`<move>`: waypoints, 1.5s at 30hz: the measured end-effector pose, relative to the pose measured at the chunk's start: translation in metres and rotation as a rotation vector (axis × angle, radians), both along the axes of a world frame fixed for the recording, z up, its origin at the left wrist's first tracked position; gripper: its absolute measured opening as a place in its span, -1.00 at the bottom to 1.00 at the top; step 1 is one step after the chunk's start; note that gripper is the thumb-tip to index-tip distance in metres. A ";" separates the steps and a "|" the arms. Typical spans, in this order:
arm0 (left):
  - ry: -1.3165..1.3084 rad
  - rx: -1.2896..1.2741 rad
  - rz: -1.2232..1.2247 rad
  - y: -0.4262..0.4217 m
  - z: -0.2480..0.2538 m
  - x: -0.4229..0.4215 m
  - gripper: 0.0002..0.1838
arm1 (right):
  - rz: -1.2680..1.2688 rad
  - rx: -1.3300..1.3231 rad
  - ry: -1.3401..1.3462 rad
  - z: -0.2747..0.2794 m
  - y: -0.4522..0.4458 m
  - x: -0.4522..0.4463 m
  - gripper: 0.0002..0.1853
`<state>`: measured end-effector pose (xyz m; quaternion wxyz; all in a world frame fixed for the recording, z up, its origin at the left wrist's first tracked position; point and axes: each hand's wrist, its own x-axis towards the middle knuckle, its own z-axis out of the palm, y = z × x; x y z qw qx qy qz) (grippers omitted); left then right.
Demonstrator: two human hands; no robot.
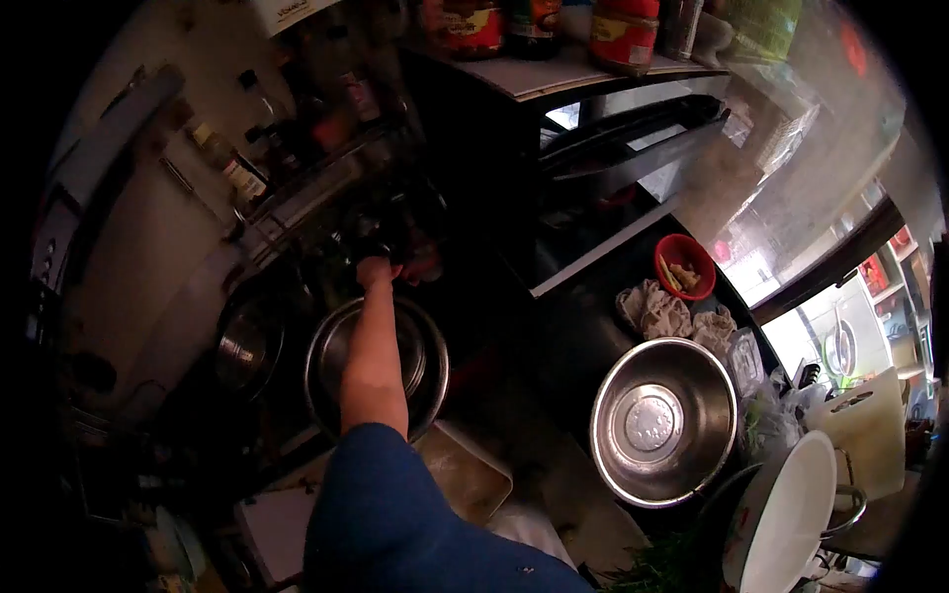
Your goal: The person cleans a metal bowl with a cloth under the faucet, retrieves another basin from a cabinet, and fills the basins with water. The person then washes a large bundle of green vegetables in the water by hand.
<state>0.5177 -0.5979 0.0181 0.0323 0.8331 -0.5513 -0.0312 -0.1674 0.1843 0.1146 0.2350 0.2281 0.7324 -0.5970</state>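
Observation:
My left arm, in a blue short sleeve, stretches forward over a round steel basin point(433, 381). My left hand point(374, 271) is beyond the basin's far rim, in deep shadow near a dark rack of bottles and jars. Its fingers are too dark to make out, and whether it holds anything is hidden. Something reddish shows right beside the hand, too dim to name. My right hand is out of view.
A wide steel bowl point(618, 450) stands on the right counter, near crumpled cloths point(654, 308) and a red bowl point(700, 287) with yellowish pieces. A white enamel basin point(786, 524) leans at lower right. Left stands a dark pan point(247, 346); jars point(625, 40) line the shelf above.

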 end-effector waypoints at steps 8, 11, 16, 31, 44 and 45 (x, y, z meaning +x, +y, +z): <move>1.441 -0.598 0.401 0.033 0.030 -0.009 -0.92 | 0.078 -0.024 -0.036 -0.032 0.038 -0.024 -0.55; 1.504 -0.579 0.202 0.067 0.067 -0.034 -0.90 | 0.069 -0.040 -0.014 -0.005 0.005 0.013 -0.50; 1.551 -0.430 -0.165 0.130 0.149 -0.126 -0.90 | 0.140 -0.042 0.021 0.051 -0.041 0.071 -0.41; 1.557 0.089 -1.256 0.397 0.252 -0.552 -0.96 | -0.116 -0.605 -0.032 -0.016 0.017 0.054 -0.35; 1.207 -0.794 -0.628 0.276 0.186 -0.372 -0.86 | -0.048 -0.638 -0.096 -0.028 0.036 0.042 -0.46; 1.114 -0.832 -0.528 0.263 0.178 -0.331 -0.86 | 0.013 -0.715 -0.103 -0.027 0.042 0.040 -0.37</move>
